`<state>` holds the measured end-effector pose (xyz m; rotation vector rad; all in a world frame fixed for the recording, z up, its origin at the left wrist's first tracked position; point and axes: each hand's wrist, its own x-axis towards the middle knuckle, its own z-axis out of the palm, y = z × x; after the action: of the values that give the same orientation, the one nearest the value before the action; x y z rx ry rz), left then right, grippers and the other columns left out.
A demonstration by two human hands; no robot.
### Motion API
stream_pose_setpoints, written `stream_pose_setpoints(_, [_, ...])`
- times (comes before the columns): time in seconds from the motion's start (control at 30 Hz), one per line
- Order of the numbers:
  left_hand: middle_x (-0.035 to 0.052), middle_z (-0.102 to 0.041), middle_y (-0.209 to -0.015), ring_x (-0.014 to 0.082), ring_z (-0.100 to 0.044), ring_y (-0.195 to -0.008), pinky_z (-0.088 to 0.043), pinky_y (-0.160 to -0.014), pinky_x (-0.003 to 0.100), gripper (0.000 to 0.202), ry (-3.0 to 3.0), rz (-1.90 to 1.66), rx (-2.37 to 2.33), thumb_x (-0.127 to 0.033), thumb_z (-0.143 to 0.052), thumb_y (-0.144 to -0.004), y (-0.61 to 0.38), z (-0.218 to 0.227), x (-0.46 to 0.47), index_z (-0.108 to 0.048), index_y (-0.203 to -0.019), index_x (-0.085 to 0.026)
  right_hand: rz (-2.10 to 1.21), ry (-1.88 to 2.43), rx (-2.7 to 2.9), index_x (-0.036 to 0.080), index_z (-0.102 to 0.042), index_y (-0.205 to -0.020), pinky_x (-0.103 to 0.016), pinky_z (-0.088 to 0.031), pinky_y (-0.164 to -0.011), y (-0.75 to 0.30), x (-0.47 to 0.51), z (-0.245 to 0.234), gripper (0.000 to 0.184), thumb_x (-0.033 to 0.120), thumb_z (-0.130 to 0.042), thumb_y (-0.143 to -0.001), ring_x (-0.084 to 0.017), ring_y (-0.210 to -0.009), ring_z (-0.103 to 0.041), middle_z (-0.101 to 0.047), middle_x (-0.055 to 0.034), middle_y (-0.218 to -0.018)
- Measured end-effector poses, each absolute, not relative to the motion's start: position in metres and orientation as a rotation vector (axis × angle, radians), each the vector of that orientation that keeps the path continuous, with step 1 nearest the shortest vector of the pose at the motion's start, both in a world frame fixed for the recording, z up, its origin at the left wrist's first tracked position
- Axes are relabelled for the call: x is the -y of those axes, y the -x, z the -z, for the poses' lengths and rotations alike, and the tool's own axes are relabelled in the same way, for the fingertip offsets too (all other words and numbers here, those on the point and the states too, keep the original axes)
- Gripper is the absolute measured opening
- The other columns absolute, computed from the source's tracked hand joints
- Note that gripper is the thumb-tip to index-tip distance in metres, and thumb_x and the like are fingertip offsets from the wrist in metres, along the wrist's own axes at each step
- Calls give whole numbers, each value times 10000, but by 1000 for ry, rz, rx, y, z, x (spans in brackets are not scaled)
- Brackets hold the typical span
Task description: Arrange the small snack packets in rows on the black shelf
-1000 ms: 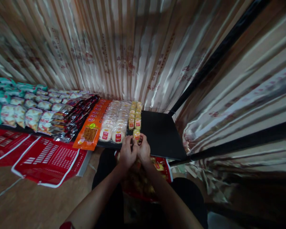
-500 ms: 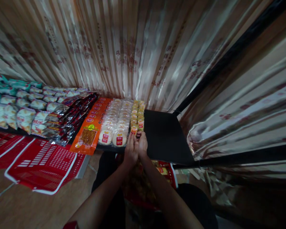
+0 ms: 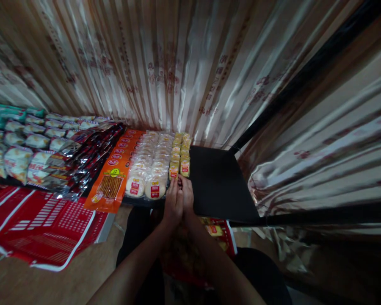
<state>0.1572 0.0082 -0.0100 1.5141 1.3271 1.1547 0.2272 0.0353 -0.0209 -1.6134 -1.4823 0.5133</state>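
Black shelf [image 3: 222,186] by curtain [image 3: 165,76]: 2 rows yellow packs [image 3: 184,167] up, L hand [image 3: 174,199] & R hand [image 3: 186,192] tog. at front pack [image 3: 173,171], fingers narrow, grip can't tell; more packs [image 3: 214,231] left in basket [image 3: 233,241] below.

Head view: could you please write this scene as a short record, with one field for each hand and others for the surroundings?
Left hand: at the lower edge of the front-left yellow snack packet; exact grip unclear
Right hand: beside the left hand, near the same packet; exact grip unclear
Yellow packets: two columns on the black shelf
Left of them: wrapped round white crackers, then orange snack-stick bag
Lower left: red basket, white handle
Behind: patterned curtain
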Motion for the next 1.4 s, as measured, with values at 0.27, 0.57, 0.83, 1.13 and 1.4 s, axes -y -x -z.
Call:
stream_pose_setpoints(0.27, [116, -382, -1408, 194, -311, -1319, -230, -1114, 387, 462, -1554, -1119, -1370, -276, -275, -890, -156, -1, -2, -420, -1297, -113, -457, 1560, 1475, 179, -564, -1102, -343, -436, -911, -228, -20, 13, 359, 185, -368, -802, -187, -1010, -519, -556, -98, -1079])
stream_pose_setpoints(0.57, [48, -627, -946, 150, -574, -933, -442, -880, 288, 254, -1745, -875, -1422, -154, -353, -839, -131, 1, 66, -592, -919, -189, -442, 1676, 1527, 181, -599, -945, -324, -446, -863, -263, 82, 23, 252, 214, -367, -853, -175, -916, -575, -643, -72, -937])
stream_pose_setpoints(0.83, [160, -519, -1247, 250, -492, -1150, -377, -975, 370, 430, -1810, -61, -1517, -180, -440, -798, -139, 65, 127, -465, -1223, -118, -837, 2001, 1870, 133, -559, -1148, -331, -436, -877, -291, 147, 94, 371, 140, -451, -794, -215, -988, -593, -642, -124, -1084])
stream_pose_setpoints(1.13, [108, -599, -1178, 198, -540, -1103, -377, -990, 338, 419, -1578, -296, -1403, -90, -411, -764, -155, 85, 112, -545, -1156, -151, -767, 2071, 1727, 107, -576, -1094, -314, -454, -839, -272, 119, 104, 336, 161, -354, -846, -212, -960, -615, -648, -158, -1057])
stream_pose_setpoints(1.4, [104, -659, -1082, 171, -609, -1000, -461, -898, 289, 351, -1158, -361, -1395, -40, -438, -718, -153, 115, 100, -624, -1009, -103, -564, 2070, 1880, 114, -581, -1112, -362, -453, -883, -275, 70, 121, 371, 144, -415, -781, -237, -1046, -587, -643, -161, -1093])
